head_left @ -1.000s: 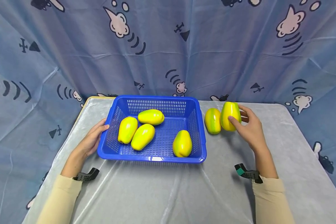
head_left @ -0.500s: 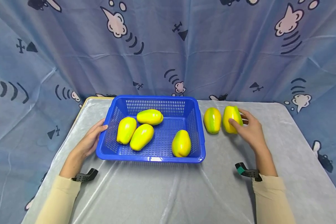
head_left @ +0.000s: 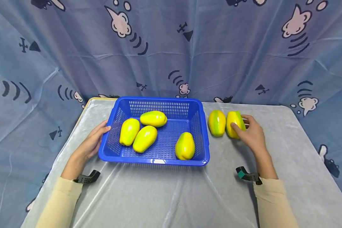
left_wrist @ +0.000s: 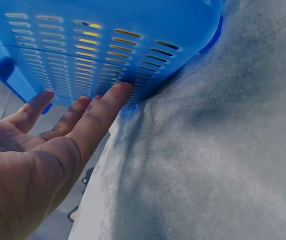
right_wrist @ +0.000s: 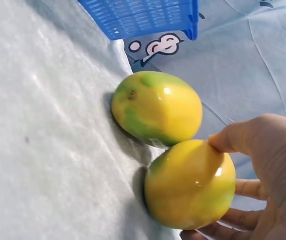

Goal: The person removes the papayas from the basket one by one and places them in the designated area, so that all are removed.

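My right hand (head_left: 252,133) holds a yellow-green papaya (head_left: 234,123), thumb on its near side and fingers round its far right side. In the right wrist view this papaya (right_wrist: 190,185) rests on the cloth against a second papaya (right_wrist: 155,107), which lies to its left in the head view. My left hand (head_left: 92,142) grips the left side of a blue plastic basket (head_left: 159,162), thumb over the rim. The left wrist view shows its fingers (left_wrist: 100,117) against the slotted outer wall. Several papayas lie inside the basket, three at the left and one papaya (head_left: 185,146) at the right.
A grey cloth (head_left: 159,196) covers the table. Behind the table hangs a blue patterned curtain (head_left: 159,63), close to the far edge. Each wrist wears a black band with a camera mount (head_left: 88,177).
My right hand has lowered its papaya onto the cloth and slid it left, up beside the other one. The left hand and the basket have stayed in place.
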A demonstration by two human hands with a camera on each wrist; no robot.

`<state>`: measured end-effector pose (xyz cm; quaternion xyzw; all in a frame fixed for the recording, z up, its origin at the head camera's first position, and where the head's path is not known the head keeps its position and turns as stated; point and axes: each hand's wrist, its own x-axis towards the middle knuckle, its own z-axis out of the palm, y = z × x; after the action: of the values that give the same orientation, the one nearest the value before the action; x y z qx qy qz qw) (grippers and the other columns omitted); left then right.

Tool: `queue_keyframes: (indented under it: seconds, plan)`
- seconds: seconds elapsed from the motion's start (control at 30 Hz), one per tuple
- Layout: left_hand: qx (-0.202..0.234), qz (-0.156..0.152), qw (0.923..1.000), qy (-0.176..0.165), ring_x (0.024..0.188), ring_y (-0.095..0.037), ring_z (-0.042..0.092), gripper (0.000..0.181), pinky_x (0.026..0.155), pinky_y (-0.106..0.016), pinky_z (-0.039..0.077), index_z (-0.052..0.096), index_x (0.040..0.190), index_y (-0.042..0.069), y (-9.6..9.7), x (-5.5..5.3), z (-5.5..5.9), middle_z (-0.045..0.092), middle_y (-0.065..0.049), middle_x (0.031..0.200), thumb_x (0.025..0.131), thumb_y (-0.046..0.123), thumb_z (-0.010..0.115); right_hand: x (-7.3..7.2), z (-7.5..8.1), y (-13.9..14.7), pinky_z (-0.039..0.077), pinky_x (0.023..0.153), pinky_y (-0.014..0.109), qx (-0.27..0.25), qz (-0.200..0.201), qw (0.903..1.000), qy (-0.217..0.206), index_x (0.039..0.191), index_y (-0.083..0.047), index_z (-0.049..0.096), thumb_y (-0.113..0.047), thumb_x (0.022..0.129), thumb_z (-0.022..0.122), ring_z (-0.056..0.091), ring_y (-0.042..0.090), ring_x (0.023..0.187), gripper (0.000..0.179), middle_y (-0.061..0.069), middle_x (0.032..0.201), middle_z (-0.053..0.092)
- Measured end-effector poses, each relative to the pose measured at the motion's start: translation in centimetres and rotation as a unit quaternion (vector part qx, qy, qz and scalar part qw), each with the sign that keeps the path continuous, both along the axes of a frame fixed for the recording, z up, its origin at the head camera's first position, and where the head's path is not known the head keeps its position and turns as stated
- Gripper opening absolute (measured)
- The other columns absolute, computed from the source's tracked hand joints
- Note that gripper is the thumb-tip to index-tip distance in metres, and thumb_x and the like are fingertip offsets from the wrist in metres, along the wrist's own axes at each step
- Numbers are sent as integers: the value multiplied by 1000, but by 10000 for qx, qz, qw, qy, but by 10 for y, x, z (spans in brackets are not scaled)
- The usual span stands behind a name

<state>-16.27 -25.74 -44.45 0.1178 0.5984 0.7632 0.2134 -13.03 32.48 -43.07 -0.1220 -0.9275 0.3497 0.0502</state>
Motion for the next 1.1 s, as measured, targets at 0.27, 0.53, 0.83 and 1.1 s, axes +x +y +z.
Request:
queue_keyframes:
  seconds: [0.27, 0.53, 0.83, 1.1]
  plan:
    - [-18, 71, 10000, -42, 102, -9, 73, 33, 85, -28, 64, 45, 145, 23, -1, 1, 1, 71, 5, 121, 113, 15, 37, -5, -1, -3, 47, 110, 69, 62, -36, 9999, -75, 160, -2, 40, -52, 104, 58, 53, 54, 136, 77, 36, 153, 51]
    - [-45, 32, 9999, -99, 104, -9, 73, 34, 87, -29, 64, 43, 147, 21, 0, 0, 1, 71, 5, 123, 114, 17, 38, -4, -7, -1, 47, 108, 70, 213, -13, 9997, -80, 161, -1, 37, -52, 105, 56, 54, 54, 133, 77, 37, 151, 51]
    - [120, 5, 9999, -101, 102, -9, 73, 32, 86, -28, 64, 47, 143, 24, -3, 2, 0, 72, 5, 121, 114, 16, 37, -5, -4, -3, 45, 109, 70, 260, -20, 9996, -142, 161, 1, 35, -54, 105, 54, 53, 54, 134, 81, 38, 153, 49]
    - [23, -14, 10000, -96, 105, -10, 73, 33, 87, -29, 64, 43, 146, 22, -1, 1, 0, 71, 5, 124, 114, 18, 38, -2, -6, -3, 50, 97, 69, 548, 106, 9984, 31, 157, 3, 41, -52, 105, 56, 56, 52, 123, 77, 38, 146, 52]
